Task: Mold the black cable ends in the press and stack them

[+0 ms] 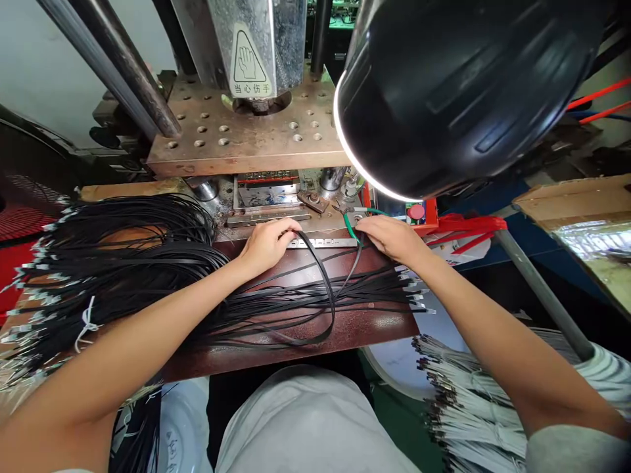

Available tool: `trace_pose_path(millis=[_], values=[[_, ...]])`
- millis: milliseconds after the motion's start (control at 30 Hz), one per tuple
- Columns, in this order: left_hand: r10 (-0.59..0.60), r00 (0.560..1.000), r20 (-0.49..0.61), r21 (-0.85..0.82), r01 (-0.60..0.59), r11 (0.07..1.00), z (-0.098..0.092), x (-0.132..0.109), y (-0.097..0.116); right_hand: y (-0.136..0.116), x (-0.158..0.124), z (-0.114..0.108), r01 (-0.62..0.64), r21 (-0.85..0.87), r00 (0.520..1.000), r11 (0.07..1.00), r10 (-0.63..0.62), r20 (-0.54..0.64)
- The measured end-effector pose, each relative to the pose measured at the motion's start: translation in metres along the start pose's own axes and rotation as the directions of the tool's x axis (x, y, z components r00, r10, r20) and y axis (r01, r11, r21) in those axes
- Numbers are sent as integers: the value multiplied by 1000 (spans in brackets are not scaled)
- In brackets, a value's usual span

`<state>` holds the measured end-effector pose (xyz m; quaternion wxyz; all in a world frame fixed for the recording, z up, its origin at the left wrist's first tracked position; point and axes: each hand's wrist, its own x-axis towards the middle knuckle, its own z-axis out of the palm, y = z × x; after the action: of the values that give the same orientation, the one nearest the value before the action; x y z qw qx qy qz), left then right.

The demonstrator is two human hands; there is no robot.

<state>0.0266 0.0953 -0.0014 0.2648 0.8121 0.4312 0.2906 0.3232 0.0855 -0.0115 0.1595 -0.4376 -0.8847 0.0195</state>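
Observation:
My left hand (269, 246) is closed, with thumb and finger pinching a black flat cable (325, 282) at the left part of a slotted metal strip (328, 243). From there the cable bows down in a wide loop over the brown board. My right hand (392, 238) is closed at the strip's right end, and a length of black cable hangs from its fingertips. Right beside those fingertips lie green-handled pliers (350, 226), partly overlapped by the hand. A bundle of black cables (305, 302) with pale connectors stretches across the brown board (379, 335) below my hands.
A drilled press plate (246, 141) with a hand-warning label hangs above the press bed. A large black lamp (458, 92) looms at upper right. Heaped black cables (148, 243) lie left; white cable bundles (478, 407) are at lower right. A red emergency-stop button (417, 211) sits beyond my right hand.

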Motion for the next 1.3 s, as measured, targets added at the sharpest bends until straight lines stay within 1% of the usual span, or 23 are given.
trace_pose_path(millis=[33,67,100,133,167,233,267,333,467,533,633,733,800,933,1033,1133,1233,1300], values=[[0,1000,13,-1,0,1000,2,1,0,-7,2,0,-54,74,995,996,60,-80],[2,1000,27,-2,-2,1000,4,1,1,-16,6,0,-112,164,980,980,137,-147],[5,999,42,-1,-5,1000,6,2,0,-26,11,1,-159,267,961,950,212,-180],[9,999,53,3,-10,1000,8,2,0,-38,16,2,-189,368,947,910,268,-175],[16,998,58,12,-17,1000,10,3,-1,-49,23,4,-202,452,945,869,295,-144],[32,998,48,42,-34,999,13,3,-4,-68,35,9,-192,545,960,816,273,-70],[40,998,43,59,-42,997,14,3,-5,-74,41,12,-177,555,969,813,244,-48],[46,998,36,92,-49,995,16,3,-9,-80,49,15,-144,532,979,834,197,-44],[70,996,52,170,-78,982,14,1,-15,-80,56,15,-111,439,990,892,138,-32],[119,991,62,232,-131,964,12,-1,-17,-82,58,11,-118,386,993,915,120,19],[205,976,72,325,-217,920,10,-3,-18,-91,62,4,-131,290,989,948,105,106],[245,965,98,372,-264,890,9,-4,-17,-101,66,-2,-151,184,978,971,119,174],[241,965,100,372,-260,891,10,-5,-17,-105,67,-4,-152,148,973,977,122,198],[202,978,49,324,-207,923,13,-6,-19,-100,65,0,-180,120,964,976,151,221],[188,981,37,304,-190,933,15,-7,-19,-96,59,10,-190,68,962,979,172,213],[206,978,39,340,-207,917,14,-7,-18,-97,53,23,-173,52,976,983,164,146],[291,952,91,423,-302,854,11,-8,-16,-92,46,26,-131,99,987,986,121,105],[337,933,127,466,-356,810,9,-8,-14,-79,40,17,-115,122,990,986,104,96]])
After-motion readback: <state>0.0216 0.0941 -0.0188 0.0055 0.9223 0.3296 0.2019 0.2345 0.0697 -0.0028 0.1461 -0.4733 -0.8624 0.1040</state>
